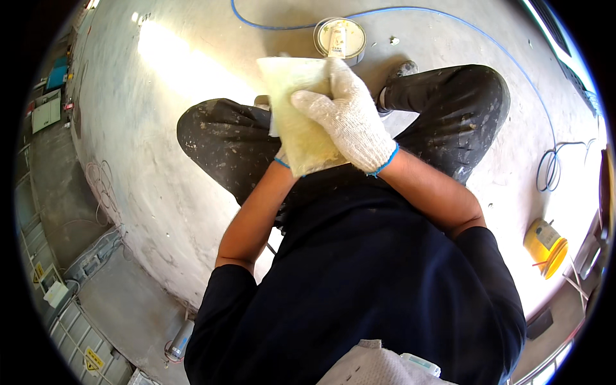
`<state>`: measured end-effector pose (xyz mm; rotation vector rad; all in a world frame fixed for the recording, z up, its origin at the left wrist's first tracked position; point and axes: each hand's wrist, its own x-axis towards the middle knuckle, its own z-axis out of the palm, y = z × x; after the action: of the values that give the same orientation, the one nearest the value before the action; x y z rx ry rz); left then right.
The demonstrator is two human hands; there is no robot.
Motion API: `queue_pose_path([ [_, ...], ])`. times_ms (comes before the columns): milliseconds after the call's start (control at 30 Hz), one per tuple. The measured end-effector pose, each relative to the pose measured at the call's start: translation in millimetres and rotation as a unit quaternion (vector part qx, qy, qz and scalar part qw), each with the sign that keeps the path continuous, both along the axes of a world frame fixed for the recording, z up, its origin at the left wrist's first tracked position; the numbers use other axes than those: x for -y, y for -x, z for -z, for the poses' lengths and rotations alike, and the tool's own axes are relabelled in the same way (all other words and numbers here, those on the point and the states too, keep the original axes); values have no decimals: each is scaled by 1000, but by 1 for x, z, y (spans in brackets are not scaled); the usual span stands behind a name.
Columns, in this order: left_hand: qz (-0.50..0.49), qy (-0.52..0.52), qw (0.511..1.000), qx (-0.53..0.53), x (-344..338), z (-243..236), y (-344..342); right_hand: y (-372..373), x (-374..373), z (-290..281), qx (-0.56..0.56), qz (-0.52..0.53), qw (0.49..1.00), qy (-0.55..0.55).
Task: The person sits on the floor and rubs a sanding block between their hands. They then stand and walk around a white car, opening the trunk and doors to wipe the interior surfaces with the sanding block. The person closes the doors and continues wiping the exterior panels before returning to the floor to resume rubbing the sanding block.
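Observation:
A pale yellow-green rectangular sheet (292, 122) stands tilted between my legs, its broad face toward me; its exact kind is unclear. My right hand (353, 119), in a white knit glove with a blue cuff, grips the sheet's right side. Its thumb presses across the front, and the other fingers reach toward the top edge. Behind the sheet is my left hand (281, 156), of which little more than the blue glove cuff and wrist shows. Its fingers are hidden, so whether it holds the sheet does not show.
A round tub (354, 38) with a pale tube on its lid stands ahead on the concrete floor. A blue hose (417, 9) curves past it to a coil at right. A yellow bucket (545, 247) is at far right. Metal panels and cables (96, 256) line the left.

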<state>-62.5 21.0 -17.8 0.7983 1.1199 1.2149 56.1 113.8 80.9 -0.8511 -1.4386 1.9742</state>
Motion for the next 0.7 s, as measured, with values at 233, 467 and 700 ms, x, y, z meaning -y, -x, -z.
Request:
queue_pose_path([
  [233,56,29,997,-51,3,-4,25,-3,-16,27,-52,63,990,114],
  [467,251,63,733,-629,-18,-40,-28,6,-11,12,-22,19,999,26],
  [700,-66,-53,988,-133,-6,28,-26,-4,-21,35,-27,38,986,157],
])
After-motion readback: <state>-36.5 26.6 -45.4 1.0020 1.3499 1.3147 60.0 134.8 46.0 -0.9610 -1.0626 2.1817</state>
